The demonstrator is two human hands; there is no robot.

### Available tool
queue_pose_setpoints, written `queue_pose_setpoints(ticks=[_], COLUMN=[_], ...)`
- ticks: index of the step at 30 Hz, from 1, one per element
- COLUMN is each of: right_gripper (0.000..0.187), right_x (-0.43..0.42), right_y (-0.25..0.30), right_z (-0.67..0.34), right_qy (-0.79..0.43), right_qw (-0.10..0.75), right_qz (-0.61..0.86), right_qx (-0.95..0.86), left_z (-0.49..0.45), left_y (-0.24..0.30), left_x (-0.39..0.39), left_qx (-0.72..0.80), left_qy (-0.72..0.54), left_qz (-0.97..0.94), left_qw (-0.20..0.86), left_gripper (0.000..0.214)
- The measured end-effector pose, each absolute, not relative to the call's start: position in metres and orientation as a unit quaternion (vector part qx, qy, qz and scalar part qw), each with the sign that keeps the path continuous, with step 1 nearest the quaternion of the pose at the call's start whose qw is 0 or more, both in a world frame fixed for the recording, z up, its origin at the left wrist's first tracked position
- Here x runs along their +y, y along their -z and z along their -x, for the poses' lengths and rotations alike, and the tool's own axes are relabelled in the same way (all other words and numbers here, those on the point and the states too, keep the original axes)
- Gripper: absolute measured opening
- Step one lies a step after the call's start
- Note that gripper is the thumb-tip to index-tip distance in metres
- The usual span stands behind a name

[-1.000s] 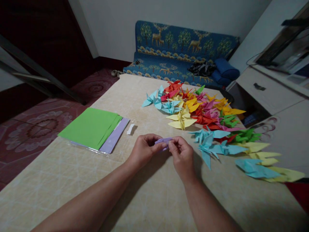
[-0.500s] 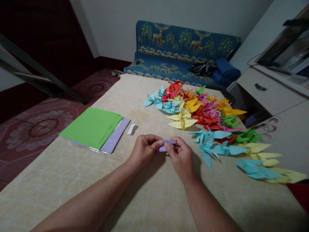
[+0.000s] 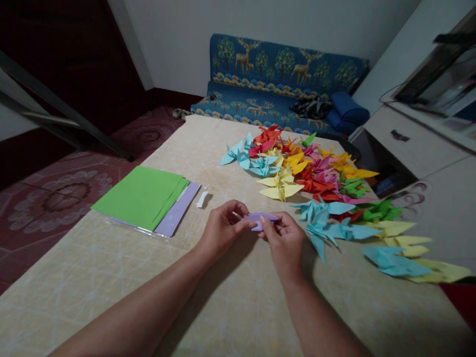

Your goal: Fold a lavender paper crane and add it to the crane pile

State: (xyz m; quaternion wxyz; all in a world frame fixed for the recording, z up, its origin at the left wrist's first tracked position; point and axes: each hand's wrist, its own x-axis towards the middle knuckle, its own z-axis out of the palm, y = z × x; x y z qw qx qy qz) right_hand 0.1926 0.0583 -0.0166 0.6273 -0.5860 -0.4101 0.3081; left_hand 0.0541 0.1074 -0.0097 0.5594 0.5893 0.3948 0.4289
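My left hand (image 3: 222, 229) and my right hand (image 3: 283, 239) meet over the middle of the beige table (image 3: 111, 277). Both pinch a small folded piece of lilac paper (image 3: 259, 218) held between their fingertips, just above the tabletop. The paper looks flat and pointed at its ends. Most of its underside is hidden by my fingers. To the right of my right hand lie light blue paper cranes (image 3: 327, 220).
A stack of green sheets (image 3: 141, 196) over lilac ones lies at the left, with a small white scrap (image 3: 201, 199) beside it. A large heap of coloured paper cranes (image 3: 312, 171) spreads from the table's far middle to its right edge. A blue patterned sofa (image 3: 275, 84) stands beyond.
My hands have shifted slightly to the right and the lilac paper now shows longer and flatter between my fingertips. Nothing else on the table has moved.
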Motion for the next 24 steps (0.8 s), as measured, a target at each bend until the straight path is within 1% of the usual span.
queue_pose_setpoints(ticks=[8, 19, 24], right_gripper=[0.021, 0.021, 0.021], right_x=[0.0592, 0.0575, 0.0581], right_y=[0.0176, 0.0182, 0.0181], right_z=[-0.1931, -0.1940, -0.1939], right_qy=[-0.295, -0.291, -0.292], right_qw=[0.645, 0.635, 0.640], right_qz=[0.580, 0.586, 0.583], right_qx=[-0.400, -0.412, -0.406], left_z=[-0.0527, -0.0534, -0.0525], left_y=[0.0080, 0.0008, 0.0011], left_x=[0.1080, 0.1079, 0.1080], left_qx=[0.432, 0.394, 0.411], left_qy=[-0.412, -0.412, -0.433], left_qz=[-0.612, -0.567, -0.593], left_qw=[0.519, 0.595, 0.540], left_gripper=[0.030, 0.030, 0.025])
